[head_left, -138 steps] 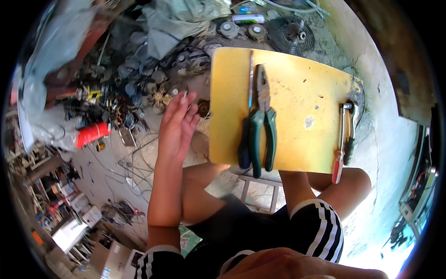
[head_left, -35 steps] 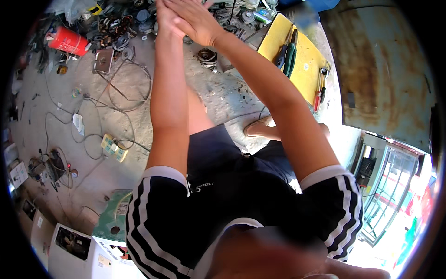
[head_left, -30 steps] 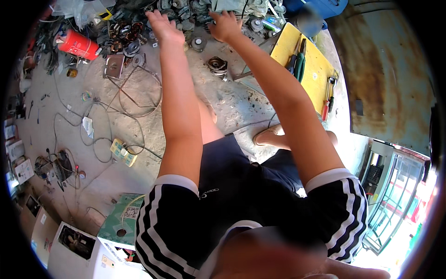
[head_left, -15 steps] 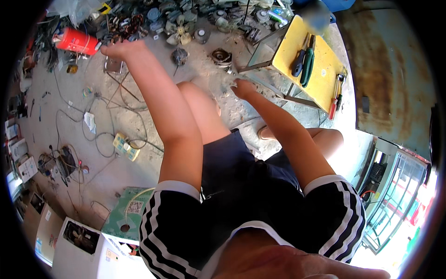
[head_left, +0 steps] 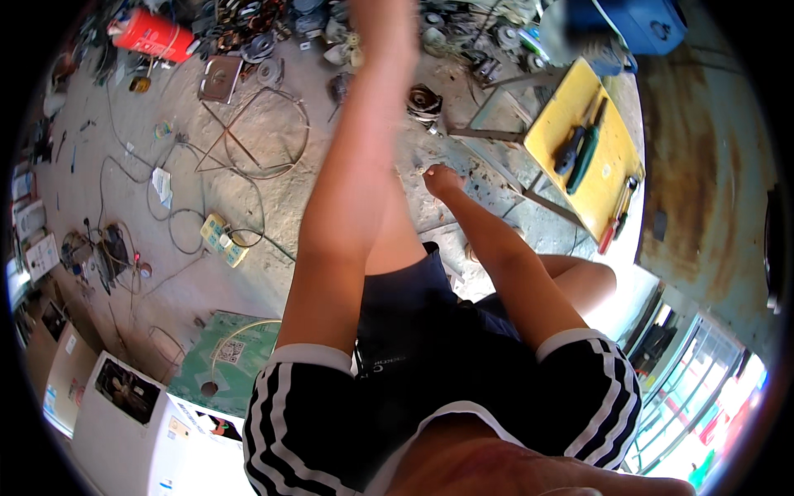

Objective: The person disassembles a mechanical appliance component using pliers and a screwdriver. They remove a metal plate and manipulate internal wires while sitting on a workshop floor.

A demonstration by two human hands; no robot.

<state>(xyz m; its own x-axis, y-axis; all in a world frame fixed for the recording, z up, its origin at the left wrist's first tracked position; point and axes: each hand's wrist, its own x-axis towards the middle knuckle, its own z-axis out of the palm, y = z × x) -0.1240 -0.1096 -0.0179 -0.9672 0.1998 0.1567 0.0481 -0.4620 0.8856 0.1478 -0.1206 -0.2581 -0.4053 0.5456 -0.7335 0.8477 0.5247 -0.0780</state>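
Parts (head_left: 126,393) sit inside a white box (head_left: 106,440); the right hand (head_left: 444,179) looks curled, the left hand (head_left: 384,26) too blurred to tell.

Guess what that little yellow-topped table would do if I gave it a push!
The yellow-topped table would probably stay stiff, since straight bars run beneath it. Those bars look thin, so it may be fairly light. The green-handled tool and red-handled tool seem to lie loose on top, so they might slide off if it tipped.
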